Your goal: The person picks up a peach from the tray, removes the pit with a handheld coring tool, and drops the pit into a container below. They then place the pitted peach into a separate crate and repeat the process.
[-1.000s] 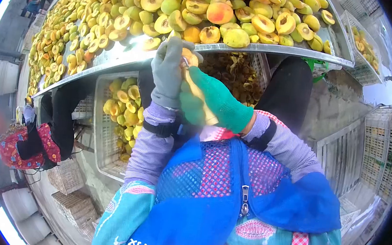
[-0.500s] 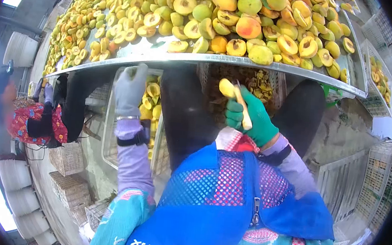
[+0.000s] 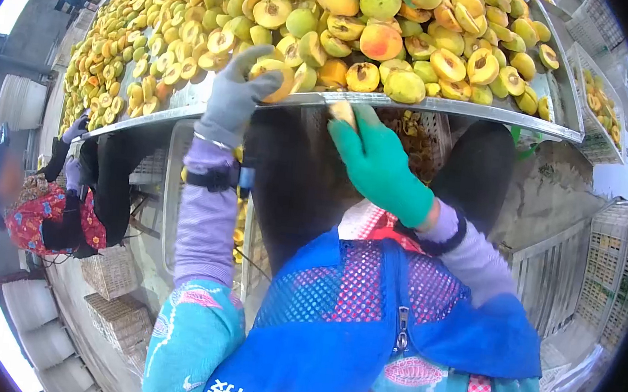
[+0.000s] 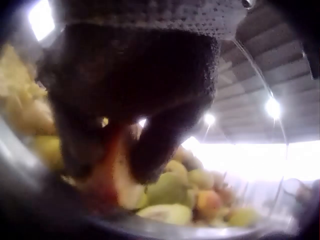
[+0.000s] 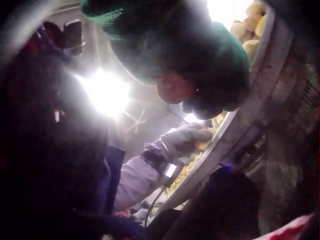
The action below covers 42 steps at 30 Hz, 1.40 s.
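Observation:
At the metal table's near edge (image 3: pixel 308 97), my grey-gloved left hand (image 3: pixel 232 101) curls its thumb and fingers round a yellow fruit half (image 3: pixel 274 80). The left wrist view shows the same hand (image 4: pixel 130 85), dark and blurred, pinching a red and pale fruit piece (image 4: pixel 117 182). My green-gloved right hand (image 3: pixel 385 161) grips a wooden-handled tool (image 3: pixel 342 112) just below that edge; its blade is hidden. In the right wrist view the handle's round end (image 5: pixel 175 87) pokes out of the green glove (image 5: pixel 210 65).
Halved fruit (image 3: pixel 271 12) lies heaped across the table. Under it stand a crate of scraps (image 3: pixel 429 143) and a pale crate (image 3: pixel 173 205). Another crate of fruit (image 3: pixel 595 102) is at the right. A person in red (image 3: pixel 55 216) sits at the left.
My left hand has risen from over the crate below to the table edge and now holds a fruit half. My right hand has moved up and left with the tool.

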Tool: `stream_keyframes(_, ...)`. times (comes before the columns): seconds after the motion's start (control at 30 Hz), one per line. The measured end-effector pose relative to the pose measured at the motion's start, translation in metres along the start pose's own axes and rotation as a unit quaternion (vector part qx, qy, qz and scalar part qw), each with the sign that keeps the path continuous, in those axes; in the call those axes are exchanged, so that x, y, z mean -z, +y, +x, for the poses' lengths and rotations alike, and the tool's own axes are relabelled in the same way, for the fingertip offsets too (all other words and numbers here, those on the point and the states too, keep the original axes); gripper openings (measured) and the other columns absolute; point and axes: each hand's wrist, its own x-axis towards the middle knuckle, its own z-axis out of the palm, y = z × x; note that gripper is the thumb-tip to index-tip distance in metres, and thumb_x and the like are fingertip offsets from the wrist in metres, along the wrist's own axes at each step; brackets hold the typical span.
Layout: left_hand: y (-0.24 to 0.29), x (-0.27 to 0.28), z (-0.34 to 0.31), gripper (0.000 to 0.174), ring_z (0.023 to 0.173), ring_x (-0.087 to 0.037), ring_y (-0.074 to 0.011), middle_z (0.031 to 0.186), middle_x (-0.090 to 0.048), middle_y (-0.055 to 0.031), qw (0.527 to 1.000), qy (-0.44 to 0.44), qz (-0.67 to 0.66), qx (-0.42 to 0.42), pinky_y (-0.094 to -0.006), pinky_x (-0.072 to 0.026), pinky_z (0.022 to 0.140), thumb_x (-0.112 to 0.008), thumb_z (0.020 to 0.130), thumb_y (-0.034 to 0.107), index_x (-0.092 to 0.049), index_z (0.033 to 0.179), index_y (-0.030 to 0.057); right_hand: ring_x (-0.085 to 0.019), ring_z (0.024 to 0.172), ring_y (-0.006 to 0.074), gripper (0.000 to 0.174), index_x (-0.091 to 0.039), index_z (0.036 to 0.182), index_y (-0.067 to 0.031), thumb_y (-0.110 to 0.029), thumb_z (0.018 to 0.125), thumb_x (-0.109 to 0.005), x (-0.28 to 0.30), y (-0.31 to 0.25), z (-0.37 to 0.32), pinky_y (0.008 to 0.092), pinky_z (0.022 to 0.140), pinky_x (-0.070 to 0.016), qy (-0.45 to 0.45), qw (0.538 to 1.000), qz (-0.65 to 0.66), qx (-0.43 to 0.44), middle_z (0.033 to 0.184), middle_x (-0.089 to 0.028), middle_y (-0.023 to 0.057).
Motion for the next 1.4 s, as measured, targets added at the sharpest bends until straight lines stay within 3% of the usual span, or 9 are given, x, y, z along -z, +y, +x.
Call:
stream_keyframes(0.2, -0.014, -0.049, -0.035, 0.031, 0.100, -0.061, -0.0250, 0.113, -0.060, -0.0164, 0.894, -0.012, -0.442, 0.076, -0.0361, -0.0485, 0.091, -0.057, 0.091, 0.017, -0.054, 0.116, -0.0014, -0.059, 0.063, 0.0410, 0.030, -0.052, 0.097, -0.0001, -0.030, 0.094, -0.050, -0.019, 0.019, 0.013, 0.0503, 0.053, -0.0443, 0.017, 0.987, -0.105, 0.124, 0.068, -0.059, 0.0224)
stream_keyframes(0.27, -0.015, -0.055, -0.040, 0.031, 0.100, -0.062, -0.0249, 0.109, -0.061, -0.0163, 0.994, 0.040, -0.047, -0.090, -0.0354, -0.0507, 0.088, -0.050, 0.095, 0.020, -0.053, 0.116, -0.0032, -0.059, 0.061, 0.0401, 0.029, -0.052, 0.096, 0.0002, -0.028, 0.095, -0.049, -0.015, 0.027, 0.009, 0.0502, 0.051, -0.0436, 0.017, 0.967, -0.167, 0.193, 0.067, -0.058, 0.0218)
stream_keyframes(0.33, 0.029, -0.063, -0.051, 0.033, 0.098, -0.063, -0.0250, 0.108, -0.061, -0.0168, 0.945, 0.025, 0.237, -0.223, -0.0350, -0.0519, 0.086, -0.046, 0.098, 0.022, -0.053, 0.116, -0.0041, -0.058, 0.058, 0.0381, 0.028, -0.053, 0.094, -0.0002, -0.028, 0.096, -0.048, -0.012, 0.019, 0.002, 0.0489, 0.049, -0.0430, 0.046, 0.954, -0.214, 0.204, 0.065, -0.056, 0.0206)
stream_keyframes(0.67, 0.005, -0.079, -0.052, 0.029, 0.094, -0.063, -0.0242, 0.104, -0.062, -0.0157, 0.985, 0.054, -0.135, -0.089, -0.0342, -0.0522, 0.083, -0.045, 0.096, 0.016, -0.051, 0.116, -0.0040, -0.057, 0.070, 0.0318, 0.034, -0.056, 0.117, 0.0018, -0.006, 0.085, -0.058, -0.012, 0.021, -0.013, 0.0409, 0.056, -0.0462, 0.032, 0.912, -0.317, 0.257, 0.095, -0.059, 0.0186)
stream_keyframes(0.87, 0.013, -0.082, -0.063, 0.030, 0.089, -0.062, -0.0235, 0.102, -0.062, -0.0171, 0.980, 0.031, -0.168, -0.100, -0.0331, -0.0515, 0.081, -0.040, 0.098, 0.018, -0.051, 0.115, -0.0046, -0.056, 0.058, 0.0313, 0.026, -0.054, 0.113, 0.0029, -0.010, 0.091, -0.047, -0.017, 0.021, -0.015, 0.0436, 0.046, -0.0438, 0.062, 0.903, -0.294, 0.306, 0.083, -0.054, 0.0176)
stream_keyframes(1.03, 0.007, -0.083, -0.060, 0.026, 0.083, -0.060, -0.0203, 0.099, -0.062, -0.0148, 0.958, 0.092, 0.115, -0.244, -0.0303, -0.0501, 0.076, -0.047, 0.095, 0.014, -0.052, 0.113, -0.0039, -0.054, 0.065, 0.0317, 0.033, -0.053, 0.116, 0.0038, -0.006, 0.084, -0.054, -0.036, 0.019, -0.024, 0.0401, 0.053, -0.0440, 0.065, 0.957, -0.146, 0.241, 0.086, -0.055, 0.0181)
stream_keyframes(1.2, 0.021, -0.081, -0.064, 0.027, 0.081, -0.060, -0.0189, 0.094, -0.062, -0.0130, 0.982, -0.020, -0.143, -0.120, -0.0298, -0.0498, 0.076, -0.048, 0.096, 0.020, -0.055, 0.108, -0.0032, -0.054, 0.064, 0.0277, 0.023, -0.055, 0.104, 0.0024, -0.016, 0.091, -0.050, -0.021, 0.013, -0.017, 0.0383, 0.056, -0.0436, -0.054, 0.997, 0.053, 0.028, 0.079, -0.056, 0.0173)
stream_keyframes(1.27, 0.018, -0.077, -0.062, 0.031, 0.080, -0.061, -0.0193, 0.091, -0.062, -0.0124, 0.983, -0.069, -0.109, -0.129, -0.0295, -0.0498, 0.075, -0.048, 0.096, 0.025, -0.056, 0.105, -0.0030, -0.058, 0.063, 0.0373, 0.039, -0.055, 0.092, 0.0032, -0.033, 0.098, -0.043, -0.031, 0.014, -0.021, 0.0448, 0.057, -0.0437, -0.023, 0.985, 0.165, -0.041, 0.074, -0.058, 0.0247)
stream_keyframes(1.4, 0.020, -0.076, -0.059, 0.038, 0.079, -0.063, -0.0224, 0.086, -0.061, -0.0128, 0.980, -0.068, -0.182, -0.051, -0.0297, -0.0512, 0.073, -0.047, 0.096, 0.034, -0.057, 0.101, -0.0024, -0.053, 0.048, 0.0171, 0.041, -0.054, 0.086, -0.0030, -0.041, 0.096, -0.046, -0.032, -0.009, -0.028, 0.0314, 0.042, -0.0415, -0.095, 0.888, 0.389, -0.226, 0.059, -0.052, 0.0076)
